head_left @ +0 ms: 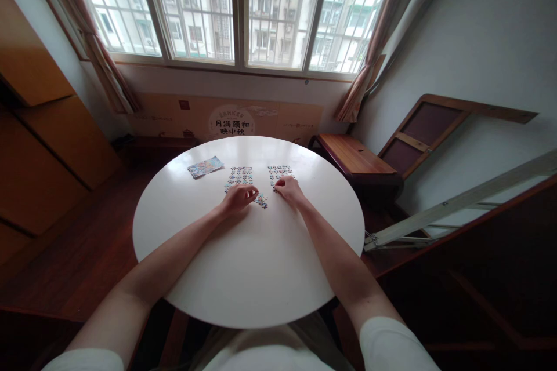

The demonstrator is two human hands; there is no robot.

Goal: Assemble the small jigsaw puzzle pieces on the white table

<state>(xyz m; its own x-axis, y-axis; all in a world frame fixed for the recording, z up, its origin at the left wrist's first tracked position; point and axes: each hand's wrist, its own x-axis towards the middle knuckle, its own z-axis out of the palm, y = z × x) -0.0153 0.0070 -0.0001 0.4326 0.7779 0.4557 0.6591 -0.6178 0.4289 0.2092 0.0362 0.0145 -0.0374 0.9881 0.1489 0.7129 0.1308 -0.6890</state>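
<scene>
Both of my hands rest on a round white table [248,266] among small jigsaw pieces. My left hand [238,197] has its fingers curled in a pinch over a small joined patch of pieces [262,201]. My right hand [288,188] is also curled, its fingertips pinched at the near edge of the right group of loose pieces [279,172]. What each pinch holds is too small to make out. A second group of loose pieces [240,176] lies just beyond my left hand. A printed picture card [205,166] lies flat at the table's far left.
A barred window [237,8] with curtains fills the far wall. Wooden cabinets [39,145] stand at the left. A low wooden bench [354,155] and a leaning wooden frame [429,127] are at the right, with a metal rail [461,203] nearer.
</scene>
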